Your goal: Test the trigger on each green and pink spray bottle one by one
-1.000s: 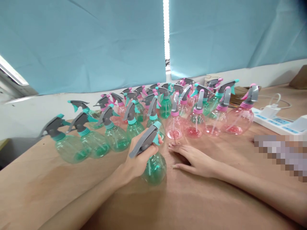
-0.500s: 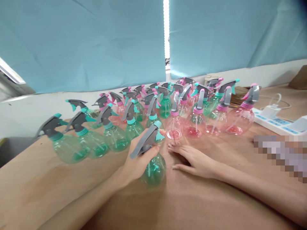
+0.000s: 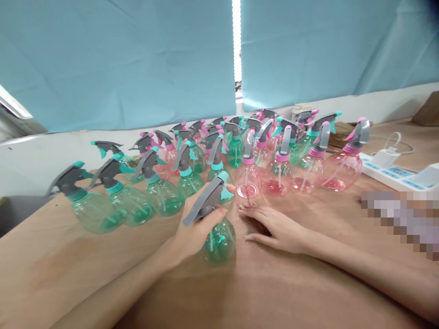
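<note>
A clear green spray bottle (image 3: 219,244) with a grey and teal trigger head stands on the wooden table, near its middle. Around its neck my left hand (image 3: 197,226) is closed, thumb across the front and other fingers partly hidden behind the head. My right hand (image 3: 274,227) lies on the tabletop to the right of that bottle, fingers stretched out and apart from it. Just beyond my right fingertips is a pink spray bottle (image 3: 247,180). Left of my left hand, a front row of green spray bottles includes one bottle (image 3: 165,198) close by.
Several more green and pink spray bottles crowd the back of the wooden table (image 3: 274,292). A white power strip (image 3: 387,172) with plugs and a cable lies at the right. A blue sheet (image 3: 137,59) hangs behind, and a pixelated patch covers something at the right edge.
The whole view has shifted very slightly. My left hand keeps its grip on the green spray bottle, and my right hand still rests flat in the same place.
</note>
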`<state>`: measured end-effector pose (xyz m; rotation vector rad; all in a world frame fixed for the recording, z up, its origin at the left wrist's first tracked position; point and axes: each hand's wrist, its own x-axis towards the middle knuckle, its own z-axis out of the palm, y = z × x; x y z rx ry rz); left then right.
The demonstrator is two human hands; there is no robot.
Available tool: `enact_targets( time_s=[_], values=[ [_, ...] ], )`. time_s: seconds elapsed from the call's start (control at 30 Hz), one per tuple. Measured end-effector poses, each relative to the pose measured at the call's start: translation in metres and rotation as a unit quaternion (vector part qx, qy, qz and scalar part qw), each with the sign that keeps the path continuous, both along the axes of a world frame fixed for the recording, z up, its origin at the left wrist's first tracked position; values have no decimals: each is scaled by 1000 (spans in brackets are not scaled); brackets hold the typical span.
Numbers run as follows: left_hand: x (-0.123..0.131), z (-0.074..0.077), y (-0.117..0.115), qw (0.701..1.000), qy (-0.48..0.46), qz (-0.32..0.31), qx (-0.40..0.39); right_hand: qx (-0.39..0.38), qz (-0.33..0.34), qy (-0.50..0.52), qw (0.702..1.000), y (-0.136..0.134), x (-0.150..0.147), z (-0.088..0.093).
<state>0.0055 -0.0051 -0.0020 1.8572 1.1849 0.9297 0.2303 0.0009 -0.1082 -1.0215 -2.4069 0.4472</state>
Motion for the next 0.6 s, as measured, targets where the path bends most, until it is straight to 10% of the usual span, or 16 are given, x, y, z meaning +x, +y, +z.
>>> enact_targets(
  time_s=[0.6],
  values=[
    [-1, -1, -1, 1000, 0, 6, 7, 0, -6, -8, 1000, -1, -1, 2]
  ],
)
